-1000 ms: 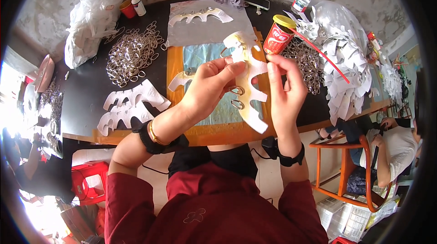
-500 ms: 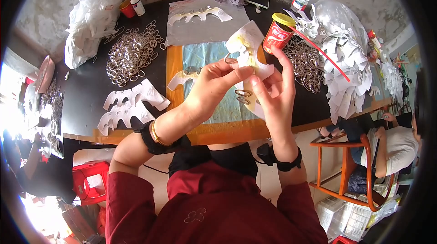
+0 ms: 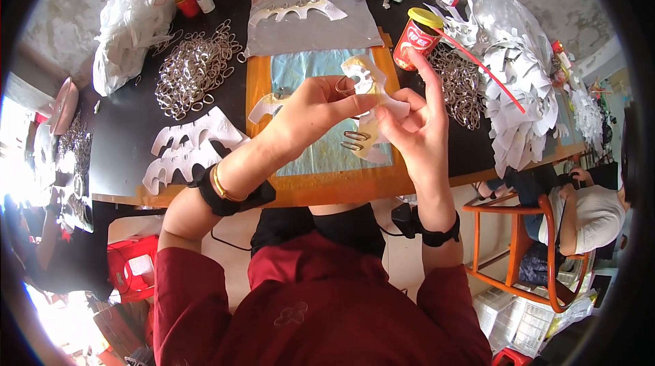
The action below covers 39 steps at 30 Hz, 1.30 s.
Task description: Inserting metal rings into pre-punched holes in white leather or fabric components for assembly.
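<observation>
White fabric-like material, yellow-stained, scalloped: one scalloped strip (image 3: pixel 358 66), held up at the centre of my head view, above the table; it serves as the clock's hub, twelve being the wall side.

Left hand (image 3: pixel 303 113), at eight: thumb and index pressed together, pinching the strip near its middle. One oval metal ring (image 3: pixel 344 86) stands at the strip's edge, just above these fingers.

Right hand (image 3: pixel 423 130), at four: thumb tip against the strip, index spread wide and pointing up, other fingers partly behind the strip. How firmly they close, I cannot tell.

Two metal rings (image 3: pixel 355 136), on the strip's lower part, at six, below the fingers.

Blue cloth (image 3: pixel 314 161), beneath the hands, on an orange-brown board (image 3: pixel 258 79).

Second strip (image 3: pixel 263 108), at nine, partly covered by the left hand.

Grey sheet (image 3: pixel 293 42), toward eleven, bearing a ringed strip (image 3: pixel 300 11).

Red can (image 3: pixel 409 38), yellow-rimmed, at one; the right index overlaps it in my view, contact uncertain.

Ring heap (image 3: pixel 194 72), between nine and ten; smaller ring heap (image 3: pixel 460 93), between two and three.

Plain white strips (image 3: pixel 184 161), between eight and nine.

White cut pieces (image 3: pixel 518 113), piled at three.
</observation>
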### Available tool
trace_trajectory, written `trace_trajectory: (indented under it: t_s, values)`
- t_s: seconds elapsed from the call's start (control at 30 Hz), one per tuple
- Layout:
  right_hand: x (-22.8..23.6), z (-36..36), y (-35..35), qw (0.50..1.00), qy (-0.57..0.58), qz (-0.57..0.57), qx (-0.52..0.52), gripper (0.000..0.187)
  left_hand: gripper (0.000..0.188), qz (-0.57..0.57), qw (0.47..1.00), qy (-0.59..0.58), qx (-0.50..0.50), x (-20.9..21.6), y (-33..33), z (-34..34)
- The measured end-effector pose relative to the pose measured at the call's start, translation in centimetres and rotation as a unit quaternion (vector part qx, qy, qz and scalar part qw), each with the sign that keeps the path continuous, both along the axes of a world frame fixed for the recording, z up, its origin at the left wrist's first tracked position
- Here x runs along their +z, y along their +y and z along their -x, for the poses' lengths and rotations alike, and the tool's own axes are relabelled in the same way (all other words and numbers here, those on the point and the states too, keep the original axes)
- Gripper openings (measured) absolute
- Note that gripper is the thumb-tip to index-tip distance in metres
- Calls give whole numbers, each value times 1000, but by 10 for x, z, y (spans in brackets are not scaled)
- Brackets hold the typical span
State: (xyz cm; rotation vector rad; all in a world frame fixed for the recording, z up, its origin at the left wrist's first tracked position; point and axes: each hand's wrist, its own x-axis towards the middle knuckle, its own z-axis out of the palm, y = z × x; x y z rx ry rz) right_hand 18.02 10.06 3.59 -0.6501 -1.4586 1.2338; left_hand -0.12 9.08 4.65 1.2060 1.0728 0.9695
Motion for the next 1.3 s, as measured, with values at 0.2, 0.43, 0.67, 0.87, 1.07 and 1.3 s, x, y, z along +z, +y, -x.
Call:
trace_trajectory:
  t_s: [0.2, 0.43, 0.67, 0.87, 1.07, 1.3]
  values:
    - [0, 3, -4, 994, 82, 71, 33, 76, 37, -10, 988, -144, -62, -12, -1, -2]
    - [-2, 9, -4, 984, 113, 122, 58, 80, 37, 13, 973, -221, -71, -19, 1, 0]
    - [-19, 15, -1, 981, 102, 149, 72, 79, 40, 12, 996, -72, -59, -28, 3, 5]
    - [-34, 10, -5, 957, 215, 195, -1, 69, 63, 191, 937, -265, -124, -18, 3, 13]
    - [-32, -5, -22, 934, 251, 220, -123, 57, 49, 36, 988, 13, -151, -19, -5, 9]
    - [-58, -53, -108, 944, 88, 199, -248, 74, 59, -225, 892, 391, -14, -24, -48, 21]
